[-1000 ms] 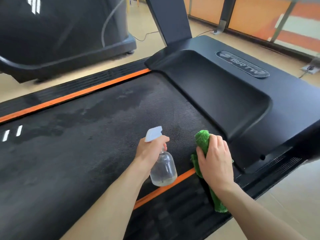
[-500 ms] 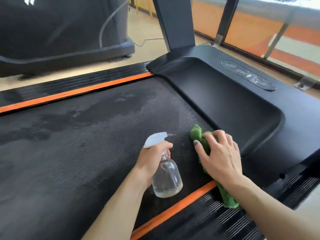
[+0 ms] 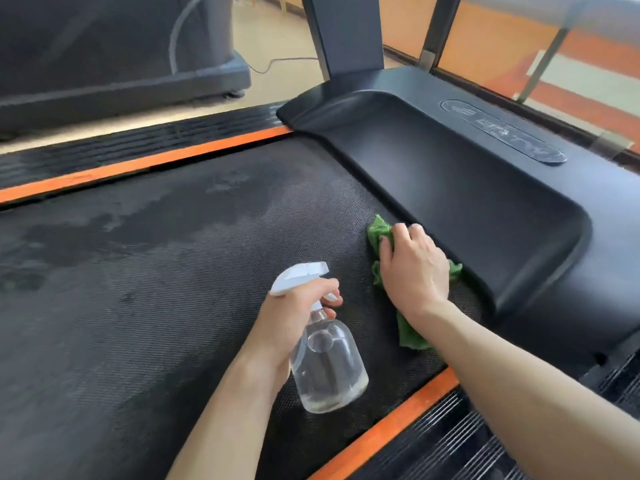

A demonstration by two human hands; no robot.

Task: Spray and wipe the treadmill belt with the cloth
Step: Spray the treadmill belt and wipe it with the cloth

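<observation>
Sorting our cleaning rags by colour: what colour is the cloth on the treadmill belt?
Green, in the head view: the cloth under the right hand.

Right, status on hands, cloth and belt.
Left hand grips spray bottle above belt. Right hand presses green cloth on belt, beside motor cover. Nothing in the way.

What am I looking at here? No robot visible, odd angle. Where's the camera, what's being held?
There is no robot: a person works with bare hands, and the single wide-angle camera sits on their head, looking forward and down. The big dark textured surface is the treadmill belt, edged by orange strips, with the black motor cover at its front end. The left hand grips a clear spray bottle by its neck, a finger at the white trigger. The right hand presses a green cloth onto the belt beside the cover. Darker patches on the belt look like wet spray.
</observation>
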